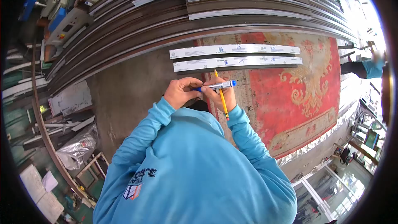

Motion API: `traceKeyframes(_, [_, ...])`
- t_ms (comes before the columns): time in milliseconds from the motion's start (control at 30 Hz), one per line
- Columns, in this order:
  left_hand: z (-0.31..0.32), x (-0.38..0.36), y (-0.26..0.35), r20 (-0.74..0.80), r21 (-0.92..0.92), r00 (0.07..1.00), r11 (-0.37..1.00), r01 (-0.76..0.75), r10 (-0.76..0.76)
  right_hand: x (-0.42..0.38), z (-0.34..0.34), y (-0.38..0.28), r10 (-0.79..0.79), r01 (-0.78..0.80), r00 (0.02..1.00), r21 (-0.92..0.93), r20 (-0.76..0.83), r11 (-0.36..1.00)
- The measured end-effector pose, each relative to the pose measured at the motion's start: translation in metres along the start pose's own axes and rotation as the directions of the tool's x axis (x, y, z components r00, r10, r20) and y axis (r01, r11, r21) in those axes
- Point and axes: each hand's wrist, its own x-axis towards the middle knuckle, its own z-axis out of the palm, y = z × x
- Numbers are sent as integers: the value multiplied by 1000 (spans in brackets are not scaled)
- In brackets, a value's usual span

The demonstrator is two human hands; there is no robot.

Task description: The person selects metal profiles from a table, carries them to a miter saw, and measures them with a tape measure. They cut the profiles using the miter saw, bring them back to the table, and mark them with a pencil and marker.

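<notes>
A blue-and-silver marker (223, 85) lies across both my hands in front of my chest. My left hand (181, 92) is closed, pinching the marker at its blue cap end. My right hand (226, 98) grips the marker's silver body and also keeps a yellow pencil (222, 97) between its fingers, tip pointing away from me. Just beyond the hands lie two long profiles side by side, a nearer profile (248, 61) and a farther profile (248, 49). White printed film with blue handwriting covers both.
A stack of long dark metal profiles (248, 10) stretches across the far side. Under the two marked pieces is a worn red carpet (273, 120) with a gold pattern. Silver wrapping (78, 151) and offcuts lie at left. A person in a blue sleeve (372, 68) is at far right.
</notes>
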Motion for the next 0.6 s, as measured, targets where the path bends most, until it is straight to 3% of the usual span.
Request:
traceKeyframes(100, [-2, 7, 0, -17, 0, 1000, 1000, -14, 14, -6, 16, 9, 2, 10, 990, 84, -141, 996])
traceKeyframes(167, [-6, 15, 13, 49, 340, 992, 932, -124, 114, -9, 27, 18, 111, -52, 971, 264, -212, 963])
traceKeyframes(200, [-4, 16, 26, 106, 468, 972, 852, -236, 211, -9, 32, 26, 60, 20, 951, 253, -305, 967])
traceKeyframes(300, [-2, 37, 13, 186, 384, 971, 899, -211, 149, -4, 19, 24, 89, -8, 946, 254, -310, 967])
traceKeyframes(333, [1, 44, 7, 178, 391, 978, 904, -170, 107, -4, 8, 33, 155, -108, 944, 171, -290, 979])
traceKeyframes(367, [-2, 48, 7, 215, 385, 971, 904, -185, 107, -7, -1, 44, 154, -104, 933, 166, -326, 981])
traceKeyframes(400, [-7, 55, 10, 211, 441, 957, 855, -273, 197, -7, -13, 56, 197, -266, 927, -188, -321, 946])
traceKeyframes(433, [-13, 64, 13, 216, 492, 933, 793, -360, 289, -8, -25, 64, 247, -398, 907, -505, -341, 766])
traceKeyframes(467, [-27, 72, 5, 144, 645, 864, 617, -452, 483, -16, -35, 69, 229, -411, 894, -498, -386, 763])
traceKeyframes(533, [-68, 90, -8, 71, 812, 833, 453, -369, 549, -33, -51, 75, 325, -704, 710, -640, -625, 309])
traceKeyframes(567, [-88, 100, -17, 71, 849, 844, 412, -330, 531, -39, -58, 76, 313, -725, 689, -616, -654, 309])
traceKeyframes(600, [-102, 106, -22, 90, 879, 871, 372, -297, 483, -46, -62, 78, 317, -804, 594, -533, -739, 263])
